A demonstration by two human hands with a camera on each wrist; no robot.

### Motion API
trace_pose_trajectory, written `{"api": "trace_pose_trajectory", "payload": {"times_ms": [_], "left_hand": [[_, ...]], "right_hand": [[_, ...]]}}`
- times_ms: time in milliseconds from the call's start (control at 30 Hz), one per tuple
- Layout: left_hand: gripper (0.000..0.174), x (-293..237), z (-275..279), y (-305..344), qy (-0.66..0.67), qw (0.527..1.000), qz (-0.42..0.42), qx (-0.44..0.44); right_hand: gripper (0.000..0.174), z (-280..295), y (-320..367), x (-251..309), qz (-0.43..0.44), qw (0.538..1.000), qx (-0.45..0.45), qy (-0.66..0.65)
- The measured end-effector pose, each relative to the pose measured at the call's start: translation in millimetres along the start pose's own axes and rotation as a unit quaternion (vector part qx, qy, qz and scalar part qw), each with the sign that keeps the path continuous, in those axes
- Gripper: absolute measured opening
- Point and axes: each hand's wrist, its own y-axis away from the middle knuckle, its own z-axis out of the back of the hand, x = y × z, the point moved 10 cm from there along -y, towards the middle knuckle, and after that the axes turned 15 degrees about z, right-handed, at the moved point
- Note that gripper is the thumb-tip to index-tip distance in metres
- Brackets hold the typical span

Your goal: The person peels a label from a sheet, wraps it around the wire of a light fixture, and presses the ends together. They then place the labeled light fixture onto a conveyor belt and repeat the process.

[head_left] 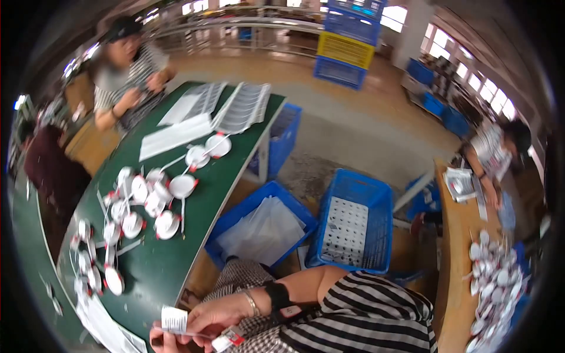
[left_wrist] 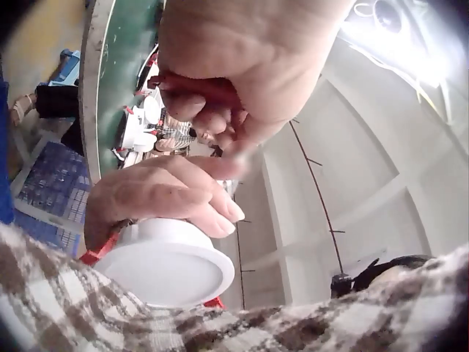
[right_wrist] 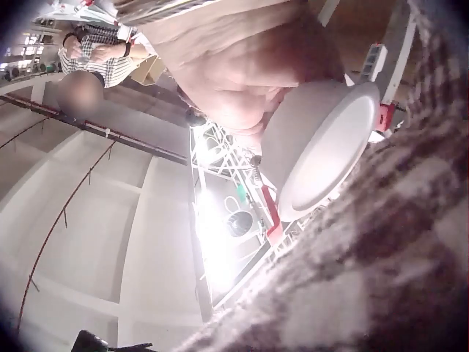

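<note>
A white printed label (head_left: 174, 319) stands up from the fingertips of my left hand (head_left: 166, 341), which pinches it at the lower edge of the head view. My right hand (head_left: 210, 316) meets the left one there, fingertips close together. Under the right hand's palm sits a round white downlight (right_wrist: 322, 147) with red spring clips, gripped by the fingers and resting near checked cloth. Its white face (left_wrist: 172, 271) shows in the left wrist view. A thin wire (head_left: 200, 335) runs between the hands. More downlights (head_left: 168, 223) lie heaped on the green table (head_left: 218, 182).
Label sheets (head_left: 241, 109) lie at the table's far end. Blue crates (head_left: 382, 229) stand on the floor beside it, one with white sheets, one with a perforated white tray. Another worktable (head_left: 456, 253) at right carries heaped downlights. A person (head_left: 129, 76) stands across the table.
</note>
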Motion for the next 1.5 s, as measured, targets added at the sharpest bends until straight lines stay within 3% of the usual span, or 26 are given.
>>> {"api": "trace_pose_trajectory", "payload": {"times_ms": [100,167,200,233,267,300,333,433,467,567,600,700,733,767,800,967,1233,1267,1333,1467,1500], "left_hand": [[0.012,-7.8,-5.2,-4.2,-0.031,0.995,-0.048,0.087],[0.011,-14.6,-13.0,-4.3,-0.081,0.990,-0.065,0.094],[0.011,-11.8,-8.7,-13.1,-0.116,0.984,-0.094,0.100],[0.013,-13.3,-8.5,-8.8,-0.165,0.984,-0.049,0.044],[0.013,-11.2,-14.2,-6.7,-0.169,0.983,-0.050,0.048],[0.016,-10.7,-10.7,-6.8,-0.101,0.993,-0.054,0.027],[0.020,-11.2,-4.7,-6.6,-0.031,0.998,-0.058,0.004],[0.025,-9.1,-4.1,-2.8,0.007,0.999,-0.028,0.018],[0.027,-7.4,-2.7,-0.6,0.027,0.999,-0.013,0.023],[0.010,-10.5,-10.8,-7.7,-0.031,0.998,-0.029,0.039],[0.008,-11.0,-7.9,-8.9,-0.052,0.997,-0.053,0.023],[0.009,-13.3,4.6,-4.0,-0.143,0.987,-0.079,0.008],[0.007,-18.8,-3.8,3.0,-0.187,0.977,-0.097,0.009],[0.006,-16.1,-6.3,6.3,-0.160,0.984,-0.081,0.006],[0.007,-11.3,-4.1,3.5,-0.199,0.975,-0.095,0.014],[0.017,-5.2,-14.4,15.7,-0.129,0.986,-0.079,0.069],[0.014,3.2,-18.8,9.6,-0.158,0.982,-0.090,0.054],[0.012,3.0,-19.8,9.5,-0.156,0.982,-0.091,0.059],[0.011,3.8,-20.7,10.1,-0.153,0.982,-0.092,0.062],[0.009,6.9,-28.4,14.9,-0.172,0.977,-0.113,0.063],[0.008,8.7,-28.6,14.8,-0.165,0.979,-0.106,0.061]], "right_hand": [[0.031,-12.6,12.1,20.9,-0.043,0.991,-0.028,0.125],[0.019,12.1,-5.2,-6.5,-0.014,0.999,-0.021,-0.030],[0.019,12.1,-5.5,-4.8,-0.007,0.999,-0.021,-0.029],[0.017,19.5,-5.7,3.5,0.032,0.998,-0.045,0.019],[0.016,26.2,-5.7,10.4,0.069,0.993,-0.069,0.065],[0.015,33.9,-8.4,20.5,0.142,0.980,-0.072,0.119],[0.015,37.8,-7.8,21.5,0.145,0.980,-0.071,0.119],[0.013,37.0,7.1,58.1,0.234,0.881,-0.123,0.392],[0.013,35.0,11.1,56.1,0.234,0.882,-0.121,0.392],[0.011,15.6,24.8,68.5,0.320,0.715,-0.112,0.612],[0.011,11.9,27.4,68.6,0.350,0.693,-0.096,0.623],[0.012,21.5,33.7,63.8,0.241,0.747,-0.132,0.605],[0.012,26.5,34.3,56.9,0.217,0.787,-0.117,0.565],[0.013,36.2,35.1,41.0,0.174,0.863,-0.126,0.457],[0.014,37.7,38.3,35.3,0.144,0.871,-0.132,0.450],[0.015,33.1,48.0,35.7,0.152,0.878,-0.155,0.426],[0.017,24.0,52.7,44.1,0.183,0.811,-0.133,0.539],[0.017,25.0,52.4,41.9,0.181,0.811,-0.134,0.540],[0.015,31.8,50.7,35.6,0.184,0.867,-0.158,0.435],[0.014,35.8,47.1,30.8,0.153,0.874,-0.150,0.436],[0.014,33.5,46.2,33.3,0.153,0.856,-0.140,0.474]]}}
